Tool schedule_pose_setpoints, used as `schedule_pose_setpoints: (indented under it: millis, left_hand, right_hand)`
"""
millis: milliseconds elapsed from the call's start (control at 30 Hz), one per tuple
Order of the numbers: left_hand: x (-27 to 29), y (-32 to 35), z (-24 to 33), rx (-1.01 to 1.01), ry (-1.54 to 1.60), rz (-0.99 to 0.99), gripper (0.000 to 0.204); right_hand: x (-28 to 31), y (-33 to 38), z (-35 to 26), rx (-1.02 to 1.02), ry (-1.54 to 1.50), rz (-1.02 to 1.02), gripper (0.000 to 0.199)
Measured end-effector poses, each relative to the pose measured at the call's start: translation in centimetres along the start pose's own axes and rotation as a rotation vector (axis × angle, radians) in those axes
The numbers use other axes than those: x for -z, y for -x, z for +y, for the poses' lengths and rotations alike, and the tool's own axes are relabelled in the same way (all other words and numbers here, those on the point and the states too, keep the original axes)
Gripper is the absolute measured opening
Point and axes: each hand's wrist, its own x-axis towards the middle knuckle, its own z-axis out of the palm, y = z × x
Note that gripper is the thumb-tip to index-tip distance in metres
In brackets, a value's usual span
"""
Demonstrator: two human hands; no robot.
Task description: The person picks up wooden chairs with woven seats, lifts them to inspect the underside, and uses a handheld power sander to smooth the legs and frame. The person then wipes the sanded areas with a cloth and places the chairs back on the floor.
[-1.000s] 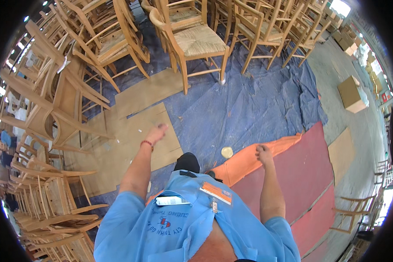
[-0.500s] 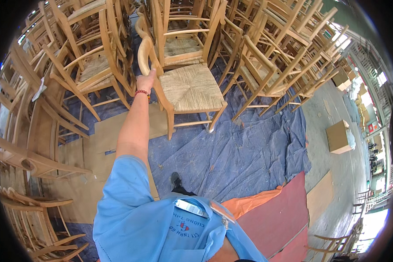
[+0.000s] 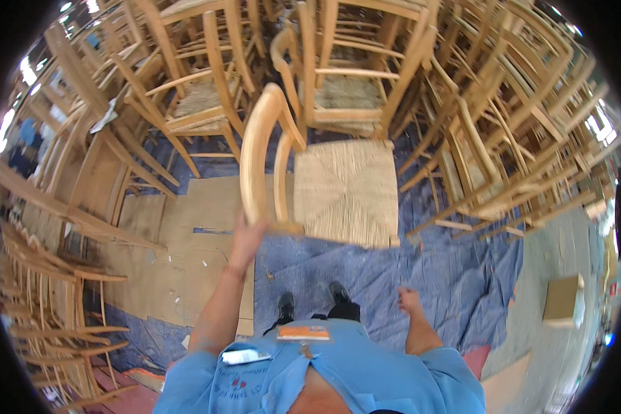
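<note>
Woven-seat chair (image 3: pixel 346 196), left hand (image 3: pixel 247 240) clamped on its wooden backrest (image 3: pixel 257 152), right hand (image 3: pixel 410 301) loosely half-open above blue tarp (image 3: pixel 455 276)

From here the rush-seated chair (image 3: pixel 345 190) hides its legs and some fingers of the left hand (image 3: pixel 247 241), stacked chairs (image 3: pixel 348 100) run off the top edge, and print on the orange badge (image 3: pixel 303 332) is unreadably small.

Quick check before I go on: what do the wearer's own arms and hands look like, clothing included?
Both arms have short light-blue sleeves, with the forearms bare. The left hand and right hand are ungloved. A thin bracelet seems to circle the left wrist, too blurred to detail; none shows on the right.
</note>
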Motion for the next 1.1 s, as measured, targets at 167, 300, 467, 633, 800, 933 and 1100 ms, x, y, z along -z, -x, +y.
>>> schedule_pose_setpoints:
  millis: [167,300,467,633,800,933,1100]
  left_hand:
    - [-1.4,13.6,-5.4,0.238,0.845,0.434,0.056]
    - [-3.6,18.9,-7.1,0.162,1.253,0.834,0.063]
    - [-4.1,22.0,-10.7,0.045,1.142,1.072,0.071]
    - [-3.4,24.7,-15.6,-0.069,1.090,1.212,0.064]
    - [-1.2,27.3,-18.7,-0.163,1.168,1.299,0.041]
    - [0.6,31.5,-19.4,-0.222,1.202,1.366,0.036]
    - [2.2,43.9,-19.2,-0.287,1.318,1.594,0.050]
  right_hand:
    - [2.5,-14.4,-22.4,0.391,0.060,0.127,0.062]
    - [0.6,-18.8,-32.0,0.146,-0.293,-0.071,0.073]
    - [-1.6,-20.4,-34.7,0.069,-0.799,-0.735,0.085]
    - [-2.0,-23.7,-30.8,-0.020,-0.813,-0.782,0.081]
    - [-5.3,-23.8,-31.8,0.113,-0.790,-0.674,0.079]
    - [-10.6,-15.9,-38.7,0.399,-0.625,-0.805,0.079]
    - [-15.4,4.4,-44.4,0.558,-0.229,-0.998,0.075]
